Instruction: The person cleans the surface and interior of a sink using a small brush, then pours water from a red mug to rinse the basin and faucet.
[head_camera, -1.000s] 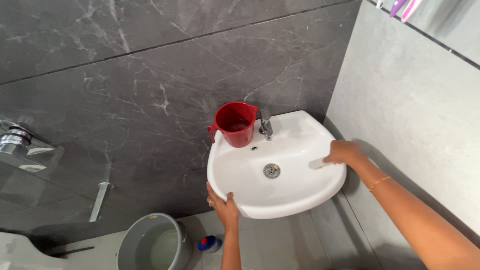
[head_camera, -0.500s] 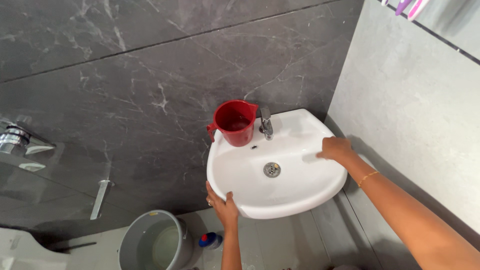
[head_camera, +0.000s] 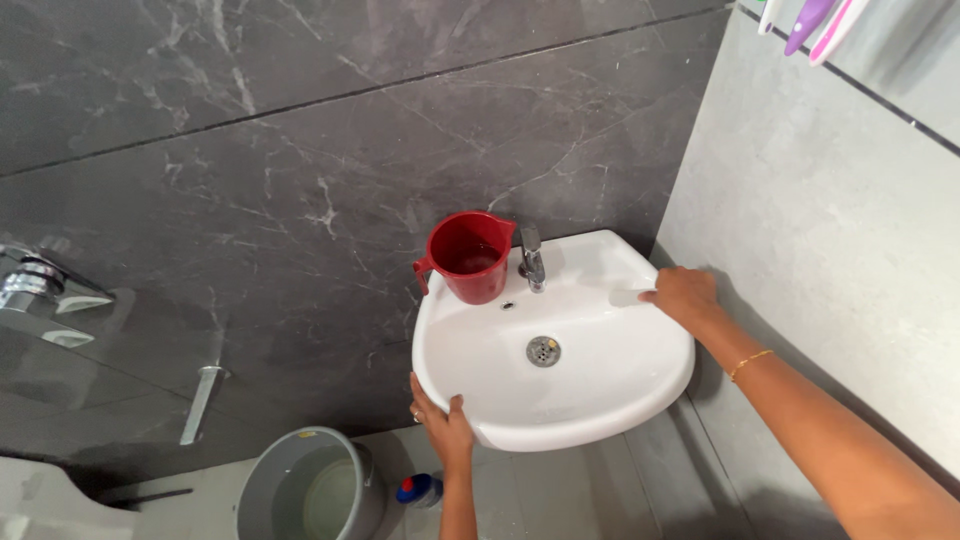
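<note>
Head view shows the right hand (head_camera: 683, 292) has slid its small white scrubber (head_camera: 630, 297), perhaps a sponge, from the sink's (head_camera: 600, 395) right rim toward the back ledge, while the left hand (head_camera: 445, 428) stays clamped on the front rim.

A grey bucket (head_camera: 305, 485) and blue-capped bottle (head_camera: 418, 490) stand on the floor near wall fittings (head_camera: 40, 290).

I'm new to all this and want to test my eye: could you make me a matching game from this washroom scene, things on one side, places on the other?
Things:
1. red jug
2. grey bucket
3. left hand
4. right hand

Places:
A. on the floor
B. sink's front rim
C. beside the tap
D. sink's right side, by the wall

Pairs: 1-C, 2-A, 3-B, 4-D
</note>
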